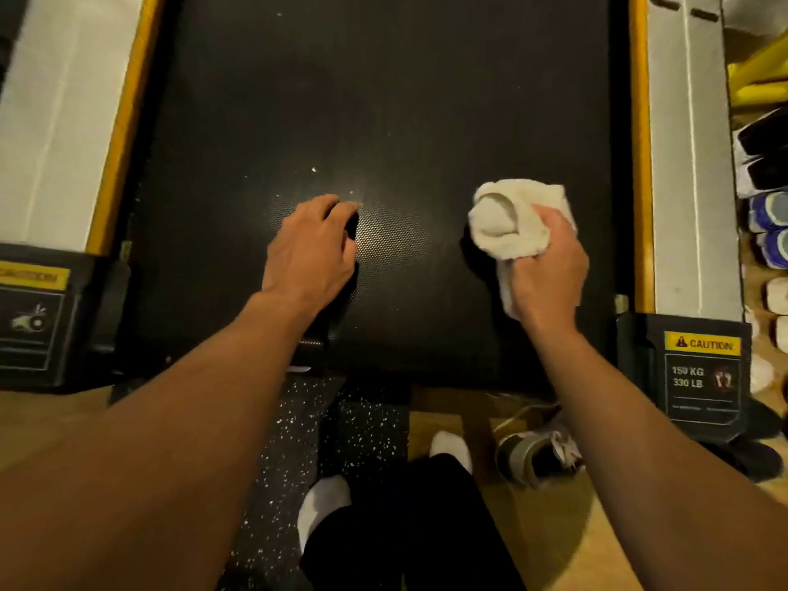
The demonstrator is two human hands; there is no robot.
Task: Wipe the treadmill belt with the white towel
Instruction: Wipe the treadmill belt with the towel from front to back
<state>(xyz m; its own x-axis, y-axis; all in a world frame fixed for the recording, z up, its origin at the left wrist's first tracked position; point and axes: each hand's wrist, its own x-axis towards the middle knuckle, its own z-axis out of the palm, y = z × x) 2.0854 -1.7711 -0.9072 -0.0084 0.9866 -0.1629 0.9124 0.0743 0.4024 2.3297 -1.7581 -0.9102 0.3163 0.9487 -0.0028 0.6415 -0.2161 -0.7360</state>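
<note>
Near the rear edge of the belt, the person's right hand clenched a bunched white towel toward the belt's right side. Whether it touched the surface I couldn't tell. The left hand rested on the belt's middle, fingers loosely bent, holding nothing. Pale crumbs lay just beyond it. So tight a wad, I judged, might skip those specks or merely push them along. No container showed; shoes sat right of the belt.
</note>
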